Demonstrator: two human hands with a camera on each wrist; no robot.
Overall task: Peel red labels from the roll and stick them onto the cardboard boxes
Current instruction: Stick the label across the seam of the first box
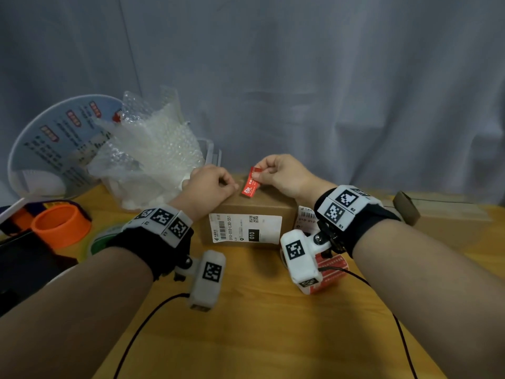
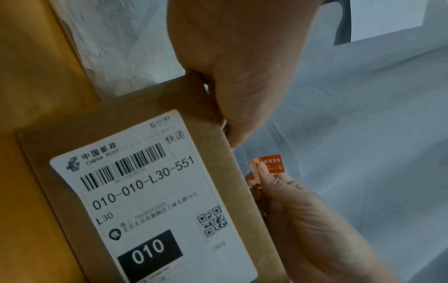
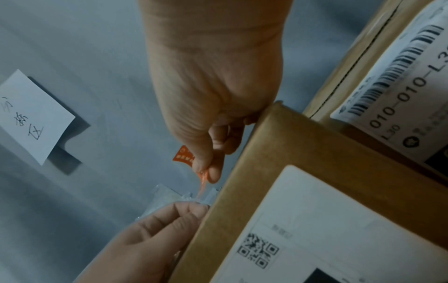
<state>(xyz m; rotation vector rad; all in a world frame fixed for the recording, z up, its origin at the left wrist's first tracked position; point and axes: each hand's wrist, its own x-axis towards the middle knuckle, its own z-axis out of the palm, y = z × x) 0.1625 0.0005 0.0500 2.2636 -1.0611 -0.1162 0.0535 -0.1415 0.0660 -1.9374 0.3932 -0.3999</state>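
Note:
A cardboard box [image 1: 259,203] with a white shipping label [image 1: 246,228] on its front stands mid-table. My left hand [image 1: 226,184] rests on the box's top left edge with curled fingers and holds it. Just right of it, my right hand [image 1: 258,173] pinches a peeled red label [image 1: 250,182], which hangs with its lower end at the box top. In the left wrist view the red label [image 2: 269,164] sits beyond the box edge [image 2: 232,172]. The right wrist view shows the right hand's fingertips [image 3: 206,168] on the red label [image 3: 185,155]. The roll of red labels [image 1: 332,266] lies behind the right wrist camera.
A second labelled box [image 1: 306,217] stands right of the first, with another box [image 1: 451,222] and a brown tape roll [image 1: 407,207] further right. Bubble wrap [image 1: 153,151], a round fan [image 1: 54,143], an orange ring [image 1: 61,225] and green tape [image 1: 103,239] crowd the left.

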